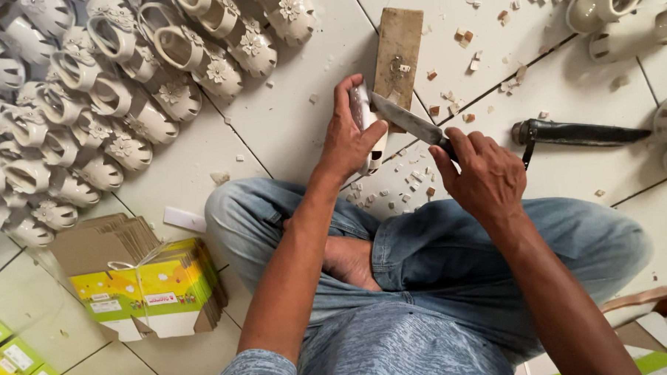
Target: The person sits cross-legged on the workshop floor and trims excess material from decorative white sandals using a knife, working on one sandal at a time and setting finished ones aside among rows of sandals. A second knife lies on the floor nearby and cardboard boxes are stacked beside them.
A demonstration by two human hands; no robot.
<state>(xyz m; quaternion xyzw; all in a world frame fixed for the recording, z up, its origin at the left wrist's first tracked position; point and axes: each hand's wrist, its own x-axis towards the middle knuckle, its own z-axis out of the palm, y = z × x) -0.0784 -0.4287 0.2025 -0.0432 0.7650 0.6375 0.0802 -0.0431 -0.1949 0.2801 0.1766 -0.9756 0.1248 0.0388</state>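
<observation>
1. The left hand [350,139] is clamped around a cream sandal [370,134], holding it on edge just above the floor at the near end of a wooden block [397,54]. The sandal sits at the centre of the view, right in front of the crossed legs in jeans [439,258].
2. The right hand [485,176] is closed on the handle of a knife [409,120]; its blade runs toward ten o'clock and meets the sandal's edge, so trimming of this piece looks under way, not finished.
3. Small offcuts [449,98] lie scattered over the white floor tiles [271,108] around the block and toward one o'clock, which suggests many pieces have been cut.
4. A dense heap of cream sandals with flower trim [94,100] fills the ten o'clock corner; a few more sandals [608,0] lie at two o'clock. I cannot tell which group is trimmed.
5. A second dark-handled knife [575,133] lies on the floor at three o'clock, just beyond the right hand.
6. A bundle of flattened yellow-green cartons [148,286] lies at eight o'clock, unfolded, so boxing seems undone.
7. Open room: bare tile between the heap and the left knee, and at four o'clock; the block and spare knife hem in the blade side.
</observation>
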